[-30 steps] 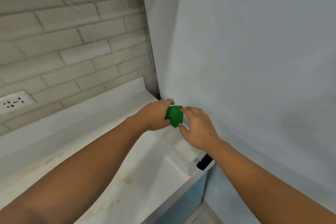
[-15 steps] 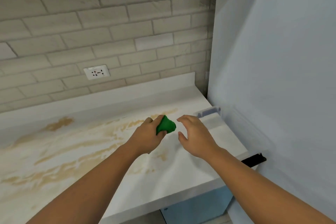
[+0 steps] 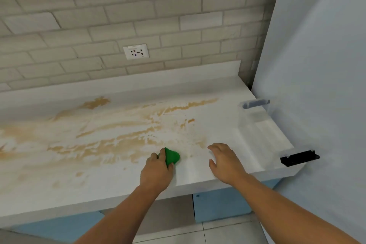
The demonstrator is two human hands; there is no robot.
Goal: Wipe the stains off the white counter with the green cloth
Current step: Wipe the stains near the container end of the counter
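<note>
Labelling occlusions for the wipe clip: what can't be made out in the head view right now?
green cloth: head view, mostly covered by the left hand; size unclear.
stains: head view, cut off by the left frame edge; extent unknown.
right hand: head view, touching the counter or hovering, cannot tell.
clear container: head view, see-through walls faint; contents unclear.

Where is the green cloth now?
In the head view, the green cloth is bunched in the left hand near the front edge of the white counter, at the right end of the stains; the right hand is apart, to its right.
</note>
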